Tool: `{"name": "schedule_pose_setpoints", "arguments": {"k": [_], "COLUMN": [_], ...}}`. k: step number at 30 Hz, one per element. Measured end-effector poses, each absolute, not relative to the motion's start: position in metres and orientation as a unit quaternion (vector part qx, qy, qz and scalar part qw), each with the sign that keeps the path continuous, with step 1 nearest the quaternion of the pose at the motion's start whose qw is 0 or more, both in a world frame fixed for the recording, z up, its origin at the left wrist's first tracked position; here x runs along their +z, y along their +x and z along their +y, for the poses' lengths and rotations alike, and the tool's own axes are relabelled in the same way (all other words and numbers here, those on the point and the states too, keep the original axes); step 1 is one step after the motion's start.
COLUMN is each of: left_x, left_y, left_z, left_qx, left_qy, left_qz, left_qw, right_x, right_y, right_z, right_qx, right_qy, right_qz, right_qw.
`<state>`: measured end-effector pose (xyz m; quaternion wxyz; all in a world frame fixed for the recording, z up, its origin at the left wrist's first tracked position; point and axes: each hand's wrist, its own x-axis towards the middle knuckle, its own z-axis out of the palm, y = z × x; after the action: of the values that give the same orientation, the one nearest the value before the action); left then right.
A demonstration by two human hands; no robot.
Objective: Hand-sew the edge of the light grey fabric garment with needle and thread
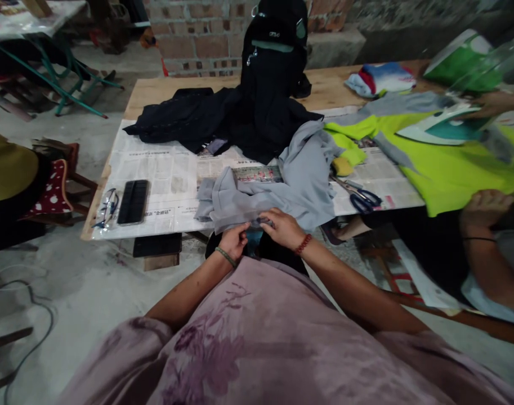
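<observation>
Our left hand (235,241) has thumb and fingers together, pinched on the edge of the grey cloth (309,174). Our right hand (284,226) is just beside it, its fingertips closed on the same edge. We have the cloth at the near side of the bench (149,101), its edge at the rim and the rest bunched over newspaper (168,174).

To our right, next to the cloth, lie scissors (365,201) with dark handles and a small yellow pad (342,165). Behind the cloth we see black cloth (180,121), and a black bag (273,62) standing upright at the back. Well to our left, a phone (133,201) lies beside glasses (108,207).

Farther right, a co-worker's hand (499,105) grips an iron (446,126) on a lime and grey shirt (446,169); the other hand (487,208) rests at its near edge. Beyond are folded clothes (381,79) and a green bag (463,63).
</observation>
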<state>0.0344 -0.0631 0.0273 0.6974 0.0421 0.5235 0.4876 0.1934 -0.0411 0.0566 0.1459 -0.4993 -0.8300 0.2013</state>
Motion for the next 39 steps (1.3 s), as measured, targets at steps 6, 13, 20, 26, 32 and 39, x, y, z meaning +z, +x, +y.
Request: {"name": "schedule_pose_setpoints", "arguments": {"k": [6, 13, 20, 26, 32, 39], "left_x": [0.027, 0.027, 0.027, 0.029, 0.029, 0.033], "left_y": [0.035, 0.035, 0.035, 0.03, 0.026, 0.021], "left_z": [-0.064, -0.064, -0.064, -0.062, -0.061, -0.068], "left_qx": [0.474, 0.474, 0.468, 0.468, 0.453, 0.431], "left_qy": [0.048, 0.05, 0.049, 0.023, 0.008, 0.073], "left_qz": [0.537, 0.545, 0.515, 0.501, 0.511, 0.56], "left_qw": [0.696, 0.689, 0.716, 0.728, 0.73, 0.703], "right_x": [0.051, 0.052, 0.043, 0.045, 0.025, 0.012], "right_y": [0.181, 0.174, 0.169, 0.181, 0.194, 0.177], "right_z": [-0.038, -0.034, -0.034, -0.044, -0.073, -0.062], "right_qx": [0.233, 0.233, 0.217, 0.224, 0.408, 0.742], "right_qy": [-0.499, -0.484, -0.479, -0.492, -0.564, -0.502], "right_qz": [-0.809, -0.813, -0.833, -0.803, -0.683, -0.281], "right_qw": [0.205, 0.225, 0.172, 0.25, 0.22, 0.344]}}
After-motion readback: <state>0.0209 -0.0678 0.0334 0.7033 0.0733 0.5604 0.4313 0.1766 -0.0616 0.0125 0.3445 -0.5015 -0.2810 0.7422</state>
